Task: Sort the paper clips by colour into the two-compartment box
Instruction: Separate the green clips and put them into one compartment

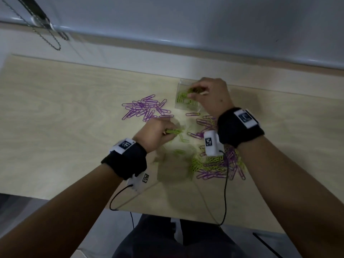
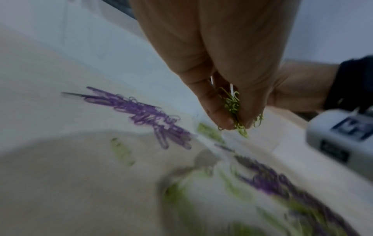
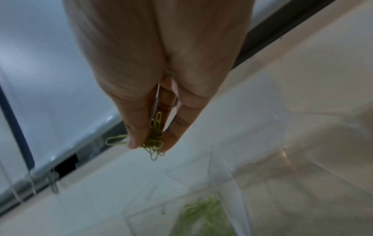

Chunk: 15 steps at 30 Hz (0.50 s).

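Observation:
A clear plastic box [image 1: 179, 84] stands at the back right of the wooden table, with green clips [image 1: 181, 97] lying in its left compartment. My right hand [image 1: 208, 94] hovers over that box and pinches a bunch of green clips [image 3: 154, 140]. Nearer the table's middle, my left hand [image 1: 158, 132] pinches another bunch of green clips [image 2: 234, 108] just above the surface. A heap of purple clips [image 1: 147, 108] lies left of the box. A mixed purple and green pile [image 1: 217, 164] lies under my right wrist.
The box's clear walls [image 3: 222, 174] are hard to see. Loose green clips [image 1: 183, 139] lie between my hands. Cables [image 1: 225, 192] from the wrist cameras trail over the table's near edge. A window sill with a bead chain [image 1: 46, 36] runs behind the table.

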Each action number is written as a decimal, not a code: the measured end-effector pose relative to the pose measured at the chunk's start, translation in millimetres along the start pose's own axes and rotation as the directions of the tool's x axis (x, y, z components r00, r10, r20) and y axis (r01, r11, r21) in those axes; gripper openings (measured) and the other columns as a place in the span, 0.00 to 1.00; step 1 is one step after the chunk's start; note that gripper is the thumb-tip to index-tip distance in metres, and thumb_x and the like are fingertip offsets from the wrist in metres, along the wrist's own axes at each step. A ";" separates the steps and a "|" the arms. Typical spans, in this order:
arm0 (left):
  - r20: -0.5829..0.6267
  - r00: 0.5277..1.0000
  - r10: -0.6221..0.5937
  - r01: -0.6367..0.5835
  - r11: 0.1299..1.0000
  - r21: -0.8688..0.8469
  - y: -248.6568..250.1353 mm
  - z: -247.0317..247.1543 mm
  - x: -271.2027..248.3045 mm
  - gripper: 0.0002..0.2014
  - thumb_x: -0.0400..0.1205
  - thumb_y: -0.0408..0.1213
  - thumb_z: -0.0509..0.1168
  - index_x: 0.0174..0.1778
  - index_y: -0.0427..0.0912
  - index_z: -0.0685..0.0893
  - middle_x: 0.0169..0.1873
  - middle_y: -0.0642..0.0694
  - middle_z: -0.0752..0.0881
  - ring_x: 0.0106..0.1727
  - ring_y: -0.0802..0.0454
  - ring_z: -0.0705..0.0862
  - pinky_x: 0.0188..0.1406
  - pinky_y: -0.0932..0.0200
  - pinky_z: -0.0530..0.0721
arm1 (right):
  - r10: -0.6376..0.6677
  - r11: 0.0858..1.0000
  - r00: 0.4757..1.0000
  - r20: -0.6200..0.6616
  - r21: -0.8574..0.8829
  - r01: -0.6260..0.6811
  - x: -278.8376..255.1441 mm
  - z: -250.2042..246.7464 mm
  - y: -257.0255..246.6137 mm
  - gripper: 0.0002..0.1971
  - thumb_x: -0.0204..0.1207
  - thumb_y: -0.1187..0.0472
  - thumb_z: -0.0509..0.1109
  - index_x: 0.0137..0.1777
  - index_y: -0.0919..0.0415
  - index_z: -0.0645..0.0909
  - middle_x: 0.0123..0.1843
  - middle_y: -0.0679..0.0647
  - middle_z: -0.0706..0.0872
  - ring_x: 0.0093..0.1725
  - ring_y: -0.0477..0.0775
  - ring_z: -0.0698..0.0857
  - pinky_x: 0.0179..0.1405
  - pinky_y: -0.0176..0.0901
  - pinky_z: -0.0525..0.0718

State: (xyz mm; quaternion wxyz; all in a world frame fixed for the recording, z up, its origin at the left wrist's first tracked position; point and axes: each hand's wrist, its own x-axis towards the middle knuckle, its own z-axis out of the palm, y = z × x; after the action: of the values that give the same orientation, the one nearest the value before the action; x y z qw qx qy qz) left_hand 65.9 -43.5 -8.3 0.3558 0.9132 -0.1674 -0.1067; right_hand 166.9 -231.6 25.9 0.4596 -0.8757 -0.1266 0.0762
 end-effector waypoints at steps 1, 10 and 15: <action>-0.042 0.999 -0.010 0.009 1.000 -0.018 2.3 -6.4 7.5 0.08 0.75 0.33 0.72 0.49 0.37 0.89 0.44 0.40 0.89 0.47 0.43 0.86 0.48 0.57 0.84 | -0.020 0.997 1.000 0.009 -0.071 0.021 11.2 4.3 3.3 0.09 0.67 0.62 0.79 0.48 0.60 0.89 0.45 0.55 0.89 0.43 0.53 0.86 0.50 0.43 0.84; -0.187 0.979 -0.075 0.090 0.993 0.077 13.7 -37.1 108.9 0.10 0.78 0.38 0.68 0.49 0.37 0.88 0.44 0.38 0.88 0.45 0.41 0.84 0.46 0.53 0.81 | -0.080 0.950 0.991 -0.103 -0.308 0.044 -33.4 5.5 35.6 0.05 0.71 0.69 0.69 0.40 0.64 0.87 0.41 0.58 0.87 0.37 0.56 0.85 0.40 0.46 0.85; 0.124 0.972 -0.200 0.140 0.914 0.380 18.5 -17.9 135.2 0.14 0.80 0.39 0.63 0.59 0.38 0.83 0.57 0.38 0.83 0.58 0.39 0.81 0.53 0.51 0.78 | 0.018 0.909 0.998 0.060 -0.417 0.009 -77.1 18.8 53.1 0.06 0.74 0.69 0.68 0.45 0.68 0.86 0.48 0.61 0.86 0.46 0.62 0.84 0.47 0.46 0.79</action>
State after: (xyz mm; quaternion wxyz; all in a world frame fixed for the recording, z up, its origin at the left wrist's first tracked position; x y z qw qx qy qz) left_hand 191.9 -96.9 7.1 0.1527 0.9632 -0.1324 -0.1771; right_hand 96.5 -268.3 -27.2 0.2578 -0.9511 -0.1522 0.0759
